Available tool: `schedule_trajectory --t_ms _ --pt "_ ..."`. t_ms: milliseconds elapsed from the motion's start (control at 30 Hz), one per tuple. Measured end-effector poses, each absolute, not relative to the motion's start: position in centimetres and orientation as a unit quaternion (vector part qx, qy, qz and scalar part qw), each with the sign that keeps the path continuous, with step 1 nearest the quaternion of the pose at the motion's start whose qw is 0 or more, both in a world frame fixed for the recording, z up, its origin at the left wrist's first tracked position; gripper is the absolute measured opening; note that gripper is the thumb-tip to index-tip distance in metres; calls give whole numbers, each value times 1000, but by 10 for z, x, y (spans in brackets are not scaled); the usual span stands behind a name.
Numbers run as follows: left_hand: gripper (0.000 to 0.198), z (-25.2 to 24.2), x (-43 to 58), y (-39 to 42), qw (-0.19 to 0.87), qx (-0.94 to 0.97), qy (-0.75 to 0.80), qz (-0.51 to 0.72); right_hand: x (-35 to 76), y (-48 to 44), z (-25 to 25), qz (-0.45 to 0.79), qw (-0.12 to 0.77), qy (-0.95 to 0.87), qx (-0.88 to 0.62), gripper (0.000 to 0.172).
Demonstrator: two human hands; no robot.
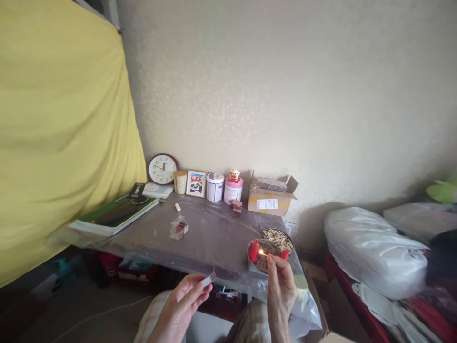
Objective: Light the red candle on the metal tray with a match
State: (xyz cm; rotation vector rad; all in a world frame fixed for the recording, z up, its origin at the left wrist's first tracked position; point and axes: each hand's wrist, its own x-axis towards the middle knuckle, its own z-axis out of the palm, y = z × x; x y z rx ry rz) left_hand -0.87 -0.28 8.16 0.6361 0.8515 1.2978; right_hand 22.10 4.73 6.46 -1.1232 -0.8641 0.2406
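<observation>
A small matchbox (208, 279) is pinched in my left hand (187, 295), in front of the table's near edge. My right hand (281, 281) holds a burning match (263, 254) between thumb and fingers, its flame pointing left. The flame is close beside a red candle (254, 250) that stands in a round tin (252, 267) filled with brown grains. A second red candle (284, 254) shows just above my right fingers, partly hidden by them. Whether either candle is lit I cannot tell.
Behind the tin stands a round dish (277, 238) of pale sticks or shells. An open cardboard box (273, 202), two lidded tins, a framed panda picture (196, 184) and a clock (163, 168) line the wall. A plastic-wrapped packet (179, 227) and a large green book (117, 212) lie leftward.
</observation>
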Motion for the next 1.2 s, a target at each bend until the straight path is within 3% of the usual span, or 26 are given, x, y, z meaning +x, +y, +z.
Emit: schedule_trajectory --t_ms 300,633,1200 --pt "34 74 -11 -1 672 293 375 567 228 62 53 154 742 -368 -539 41" --pt "44 80 -6 2 669 270 398 567 231 69 55 199 743 -360 -529 42" --pt "41 73 -8 8 662 283 413 558 225 85 58 200 730 -349 -552 45"
